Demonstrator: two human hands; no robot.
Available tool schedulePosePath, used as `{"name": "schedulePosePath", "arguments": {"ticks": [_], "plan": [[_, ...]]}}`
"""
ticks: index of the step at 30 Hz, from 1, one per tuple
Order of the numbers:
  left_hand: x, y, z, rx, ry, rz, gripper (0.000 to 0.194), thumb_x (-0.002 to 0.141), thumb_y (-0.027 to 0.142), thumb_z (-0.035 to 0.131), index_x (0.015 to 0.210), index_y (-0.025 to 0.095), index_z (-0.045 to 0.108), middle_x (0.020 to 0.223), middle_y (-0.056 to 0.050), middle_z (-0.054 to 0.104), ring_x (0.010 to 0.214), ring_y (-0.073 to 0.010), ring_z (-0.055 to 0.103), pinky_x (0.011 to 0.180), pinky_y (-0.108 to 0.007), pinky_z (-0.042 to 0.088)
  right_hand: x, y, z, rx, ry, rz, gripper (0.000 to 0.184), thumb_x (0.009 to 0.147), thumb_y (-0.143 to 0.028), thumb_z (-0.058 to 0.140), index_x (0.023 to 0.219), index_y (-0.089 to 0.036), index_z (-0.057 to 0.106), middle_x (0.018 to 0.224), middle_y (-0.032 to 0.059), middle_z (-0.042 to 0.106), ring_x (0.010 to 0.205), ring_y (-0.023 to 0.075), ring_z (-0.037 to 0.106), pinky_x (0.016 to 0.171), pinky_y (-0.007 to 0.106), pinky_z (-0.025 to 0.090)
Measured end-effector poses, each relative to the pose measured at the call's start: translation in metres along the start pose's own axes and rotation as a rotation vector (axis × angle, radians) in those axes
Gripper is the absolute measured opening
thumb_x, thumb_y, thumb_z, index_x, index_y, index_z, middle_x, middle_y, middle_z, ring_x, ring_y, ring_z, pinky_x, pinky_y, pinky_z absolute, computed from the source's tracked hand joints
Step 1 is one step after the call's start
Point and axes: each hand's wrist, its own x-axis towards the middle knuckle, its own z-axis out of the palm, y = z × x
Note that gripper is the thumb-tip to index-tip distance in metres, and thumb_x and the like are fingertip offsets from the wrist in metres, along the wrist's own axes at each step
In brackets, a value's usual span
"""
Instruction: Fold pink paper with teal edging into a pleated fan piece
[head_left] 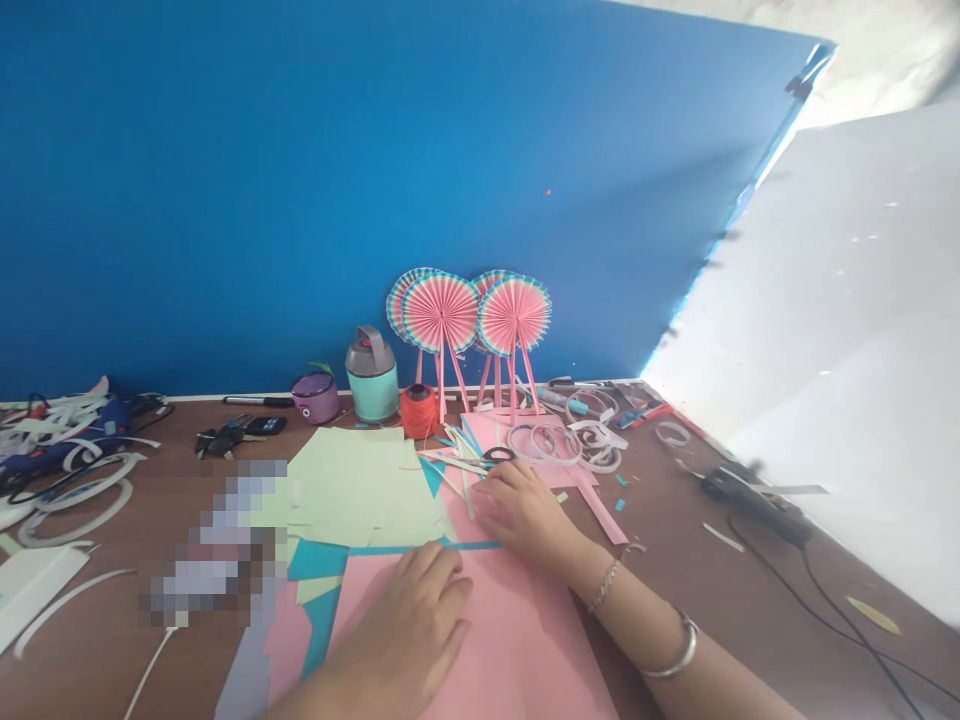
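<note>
My left hand (424,625) rests palm down on a large pink sheet of paper (536,630), its fingers loosely stretched. A narrow blue strip (390,550) runs along the sheet's far edge. My right hand (521,510) reaches over the right end of that edge, fingers bent down toward smaller pink paper; the fingertips are slightly blurred and I see nothing held in them. Just beyond it lie scissors (499,455) with dark handles, among thin paper strips. Pale green sheets (364,480) spread to the left, with blue paper pieces (319,562) partly under the pink sheet.
Pink and blue pleated round fans (441,312) stand on pink legs against the blue wall. A red thread spool (419,412), a teal flask (373,380) and a purple cup (315,398) stand beside them. Tape rings (556,445) lie right; a cable (817,610) crosses the table.
</note>
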Motion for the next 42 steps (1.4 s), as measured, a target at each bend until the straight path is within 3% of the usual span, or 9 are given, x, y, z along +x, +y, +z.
{"name": "schedulePosePath", "arguments": {"ticks": [7, 10, 15, 19, 25, 32, 35, 38, 42], "plan": [[0.001, -0.003, 0.005, -0.100, 0.057, -0.007, 0.017, 0.088, 0.014, 0.045, 0.093, 0.021, 0.059, 0.093, -0.005, 0.058, 0.088, -0.0215, 0.050, 0.078, -0.036, 0.044, 0.005, -0.008, 0.008, -0.132, 0.060, -0.095, 0.010, 0.081, -0.012, 0.056, 0.076, -0.019, 0.061, 0.084, 0.0050, 0.060, 0.081, 0.0203, 0.047, 0.070, 0.033, 0.034], [0.002, -0.008, 0.004, -0.231, 0.163, -0.059, 0.021, 0.091, 0.014, 0.039, 0.088, 0.021, 0.059, 0.087, -0.004, 0.059, 0.085, -0.0197, 0.051, 0.076, -0.034, 0.043, 0.005, -0.014, 0.004, 0.028, 0.139, -0.099, 0.015, 0.082, -0.009, 0.050, 0.072, -0.018, 0.057, 0.078, 0.0048, 0.059, 0.077, 0.0190, 0.048, 0.069, 0.033, 0.036], [0.006, -0.013, -0.003, -0.443, 0.248, -0.208, 0.029, 0.096, 0.027, 0.034, 0.078, 0.021, 0.056, 0.078, -0.004, 0.058, 0.081, -0.0189, 0.052, 0.073, -0.032, 0.042, -0.001, -0.038, -0.006, 0.396, 0.156, -0.207, 0.012, 0.084, -0.013, 0.050, 0.081, -0.021, 0.058, 0.085, 0.0046, 0.060, 0.080, 0.0171, 0.053, 0.072, 0.032, 0.042], [0.008, -0.015, -0.004, -0.610, 0.245, -0.284, 0.031, 0.095, 0.036, 0.036, 0.074, 0.021, 0.053, 0.076, -0.001, 0.055, 0.077, -0.0166, 0.052, 0.071, -0.028, 0.042, -0.005, -0.046, -0.010, 0.402, 0.178, -0.275, 0.016, 0.085, -0.014, 0.051, 0.091, -0.023, 0.062, 0.101, 0.0072, 0.058, 0.090, 0.0192, 0.053, 0.076, 0.035, 0.044], [0.010, -0.021, 0.000, -0.639, 0.301, -0.356, 0.027, 0.092, 0.039, 0.043, 0.076, 0.021, 0.054, 0.078, -0.001, 0.054, 0.078, -0.0165, 0.052, 0.073, -0.029, 0.042, -0.007, -0.044, -0.017, 0.392, 0.081, -0.329, 0.042, 0.077, -0.005, 0.046, 0.111, -0.025, 0.060, 0.118, 0.0088, 0.055, 0.100, 0.0222, 0.051, 0.084, 0.040, 0.044], [0.008, -0.024, -0.009, -0.472, 0.252, -0.167, 0.022, 0.094, 0.023, 0.037, 0.080, 0.021, 0.054, 0.083, -0.002, 0.058, 0.085, -0.0177, 0.051, 0.077, -0.031, 0.041, -0.007, -0.041, -0.015, 0.301, 0.079, -0.356, 0.055, 0.078, -0.005, 0.041, 0.130, -0.021, 0.042, 0.134, 0.0104, 0.048, 0.126, 0.0250, 0.037, 0.101, 0.046, 0.035], [0.007, -0.027, -0.014, -0.391, 0.227, -0.109, 0.023, 0.093, 0.020, 0.037, 0.080, 0.021, 0.056, 0.083, -0.003, 0.059, 0.086, -0.0184, 0.051, 0.078, -0.033, 0.040, -0.005, -0.041, -0.016, 0.260, 0.041, -0.304, 0.038, 0.080, -0.011, 0.046, 0.116, -0.020, 0.052, 0.112, 0.0084, 0.062, 0.118, 0.0249, 0.045, 0.103, 0.048, 0.029], [0.006, -0.036, -0.020, -0.371, 0.224, -0.157, 0.021, 0.090, 0.021, 0.043, 0.080, 0.022, 0.062, 0.082, -0.003, 0.060, 0.086, -0.0191, 0.052, 0.078, -0.033, 0.040, -0.003, -0.040, -0.018, 0.270, 0.073, -0.162, 0.013, 0.086, -0.014, 0.047, 0.086, -0.021, 0.058, 0.078, 0.0016, 0.063, 0.084, 0.0180, 0.056, 0.096, 0.044, 0.033], [0.006, -0.055, -0.030, -0.455, 0.235, -0.340, 0.019, 0.081, 0.026, 0.055, 0.065, 0.023, 0.064, 0.076, -0.001, 0.060, 0.082, -0.0186, 0.055, 0.076, -0.031, 0.042, -0.002, -0.037, -0.019, 0.338, 0.058, -0.053, 0.019, 0.089, -0.017, 0.048, 0.074, -0.021, 0.059, 0.068, -0.0003, 0.060, 0.071, 0.0148, 0.054, 0.081, 0.037, 0.037]]}}
